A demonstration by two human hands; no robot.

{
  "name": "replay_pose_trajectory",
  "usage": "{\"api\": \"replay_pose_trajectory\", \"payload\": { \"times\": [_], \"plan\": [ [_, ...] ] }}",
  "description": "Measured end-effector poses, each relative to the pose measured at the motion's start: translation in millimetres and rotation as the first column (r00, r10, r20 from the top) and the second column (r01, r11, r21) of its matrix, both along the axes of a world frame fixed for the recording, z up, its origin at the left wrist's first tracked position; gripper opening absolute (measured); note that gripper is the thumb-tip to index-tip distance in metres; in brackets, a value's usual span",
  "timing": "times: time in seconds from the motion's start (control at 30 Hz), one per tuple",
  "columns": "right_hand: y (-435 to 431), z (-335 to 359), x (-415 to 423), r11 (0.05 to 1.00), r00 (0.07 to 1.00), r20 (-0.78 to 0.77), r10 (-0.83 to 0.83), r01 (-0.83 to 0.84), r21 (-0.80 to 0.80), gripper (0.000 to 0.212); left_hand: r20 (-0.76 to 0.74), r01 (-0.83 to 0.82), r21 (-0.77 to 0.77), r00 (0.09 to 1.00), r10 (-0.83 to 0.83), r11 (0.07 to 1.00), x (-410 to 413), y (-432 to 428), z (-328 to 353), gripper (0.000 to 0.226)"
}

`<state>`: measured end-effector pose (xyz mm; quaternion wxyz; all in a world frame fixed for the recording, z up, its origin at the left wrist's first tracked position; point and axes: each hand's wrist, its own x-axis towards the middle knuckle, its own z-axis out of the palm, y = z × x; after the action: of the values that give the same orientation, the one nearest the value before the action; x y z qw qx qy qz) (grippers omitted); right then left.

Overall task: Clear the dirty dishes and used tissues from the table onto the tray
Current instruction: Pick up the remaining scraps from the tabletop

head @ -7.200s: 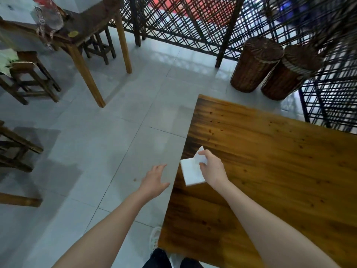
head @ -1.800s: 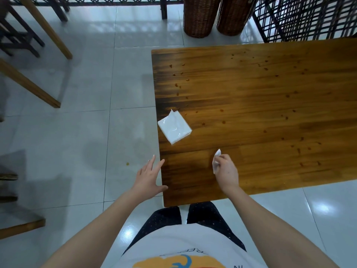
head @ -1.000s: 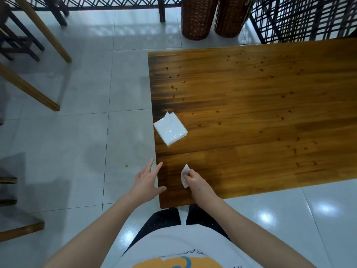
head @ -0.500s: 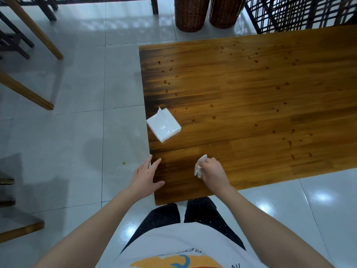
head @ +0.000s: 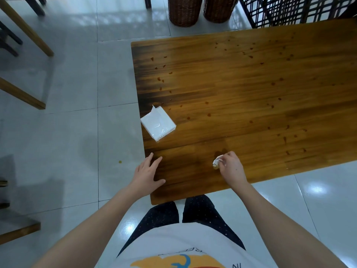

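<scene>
While the right hand (head: 230,168) curls its fingers and thumb round a small crumpled tissue (head: 217,161), pinching the wad down at the wood, the left hand (head: 147,174) is flat and relaxed, fingers straight and slightly spread, holding nothing. The tissue sits at the fingertips of the right hand, near the front edge of the surface (head: 251,89), between the front-left corner and the middle of that edge. Its lower end is tinged brown. Just beyond the wad the wood shows a faint darker patch (head: 219,152).

The left hand lies palm down over the surface beside the front-left corner, fingertips pointing along the left edge and wrist off that edge. Whether the palm presses on the wood cannot be told.

Further along the left edge, well apart from both hands, lies a white tissue pack (head: 158,123) in clear wrap. It is turned at an angle, with one corner at the very edge and a sheet standing up from its far end. Small brown spots (head: 160,79) are scattered over the wood, many near the far-left corner and more towards the right side.

Past the far edge, two wicker baskets (head: 184,11) stand side by side on the pale tiled floor (head: 73,132), with a dark lattice screen (head: 289,10) to their right. Wooden furniture legs (head: 27,29) stand on the floor off to the left. A tiny yellowish speck (head: 120,161) lies on a tile near the left hand.
</scene>
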<state>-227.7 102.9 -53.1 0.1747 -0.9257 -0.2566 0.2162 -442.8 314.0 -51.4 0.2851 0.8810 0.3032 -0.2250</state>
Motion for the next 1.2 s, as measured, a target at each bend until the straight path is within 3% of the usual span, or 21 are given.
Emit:
{"api": "replay_pose_trajectory", "payload": {
  "times": [0.13,0.33,0.57,0.7,0.8,0.93,1.1,1.2],
  "plan": [
    [0,2,-20,0.999,0.998,-0.043,0.043,-0.043,0.002,0.019,0.007,0.007,0.000,1.000,-0.007,1.000,2,0,1,0.082],
    [14,-3,-94,0.969,0.968,-0.047,0.246,-0.244,0.042,0.019,0.007,0.002,0.020,1.000,-0.003,1.000,7,0,3,0.081],
    [14,-6,-72,0.937,0.937,-0.054,0.346,-0.343,0.064,0.020,0.002,-0.013,0.025,1.000,0.013,1.000,1,6,-2,0.081],
    [30,-4,-25,0.996,0.998,-0.029,0.055,-0.053,0.074,0.018,-0.006,-0.026,0.033,1.000,0.026,0.999,-5,10,-3,0.081],
    [40,-3,0,0.982,0.987,-0.010,-0.161,0.161,0.097,0.019,-0.005,-0.043,0.034,0.999,0.043,0.999,-10,13,-3,0.081],
    [55,-6,-24,0.964,0.968,-0.004,-0.252,0.251,0.085,0.019,0.004,-0.071,0.040,0.997,0.071,0.997,-12,13,-3,0.082],
    [72,-11,-97,0.989,0.990,-0.134,0.035,-0.015,0.148,0.018,0.026,-0.072,0.033,0.997,0.071,0.997,-13,16,-5,0.081],
    [74,-11,-126,0.964,0.968,-0.098,0.229,-0.212,0.163,0.021,0.023,-0.066,0.049,0.998,0.065,0.997,-11,17,-6,0.081]
  ]
}}
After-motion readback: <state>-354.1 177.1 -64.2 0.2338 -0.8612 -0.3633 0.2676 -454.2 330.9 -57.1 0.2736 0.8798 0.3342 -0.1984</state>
